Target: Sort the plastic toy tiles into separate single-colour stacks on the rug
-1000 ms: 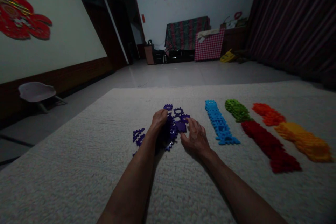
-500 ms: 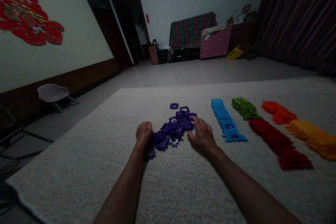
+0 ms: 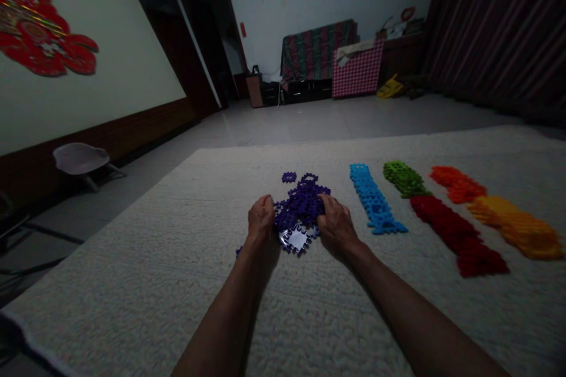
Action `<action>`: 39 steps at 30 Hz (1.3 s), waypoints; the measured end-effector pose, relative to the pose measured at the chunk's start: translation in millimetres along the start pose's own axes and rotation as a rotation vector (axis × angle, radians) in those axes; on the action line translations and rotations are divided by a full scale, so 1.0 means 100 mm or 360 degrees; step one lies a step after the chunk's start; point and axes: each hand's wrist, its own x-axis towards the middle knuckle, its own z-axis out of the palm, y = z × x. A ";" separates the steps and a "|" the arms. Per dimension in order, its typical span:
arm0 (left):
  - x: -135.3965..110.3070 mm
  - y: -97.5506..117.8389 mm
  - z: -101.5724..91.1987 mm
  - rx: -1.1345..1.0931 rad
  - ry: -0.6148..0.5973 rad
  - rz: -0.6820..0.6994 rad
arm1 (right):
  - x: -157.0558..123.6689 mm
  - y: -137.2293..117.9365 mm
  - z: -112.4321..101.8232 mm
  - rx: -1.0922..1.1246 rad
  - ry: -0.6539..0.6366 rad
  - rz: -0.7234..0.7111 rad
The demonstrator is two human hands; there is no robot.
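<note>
Purple toothed pieces [image 3: 303,203] form a loose heap between the left hand [image 3: 262,218] and the right hand [image 3: 336,224], which are set apart with fingers curled against opposite sides of it; whether either hand grips a piece cannot be told. One separate purple piece [image 3: 289,177] lies just beyond the heap on the pale textured covering [image 3: 177,247]. To the right, a blue row [image 3: 374,197] lies nearest, followed by a green pile [image 3: 402,178], a red pile [image 3: 455,235], an orange pile [image 3: 457,182] and a yellow pile [image 3: 515,227].
</note>
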 end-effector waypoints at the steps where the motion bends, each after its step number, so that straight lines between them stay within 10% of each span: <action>1: -0.08 -0.03 -0.08 0.0134 0.0010 0.0005 | 0.00 0.00 -0.01 -0.0001 -0.0014 0.0003; 10: -0.72 -0.25 -0.15 0.0835 0.0175 0.0034 | -0.02 0.01 0.04 -0.0033 0.0081 -0.0015; 18: -0.32 0.01 0.30 0.0301 0.0126 0.0031 | -0.01 0.03 0.04 0.0000 0.0098 -0.0038; 39: 0.18 0.06 0.20 0.0267 -0.0057 0.0166 | 0.01 0.01 -0.03 0.0099 -0.0004 0.0079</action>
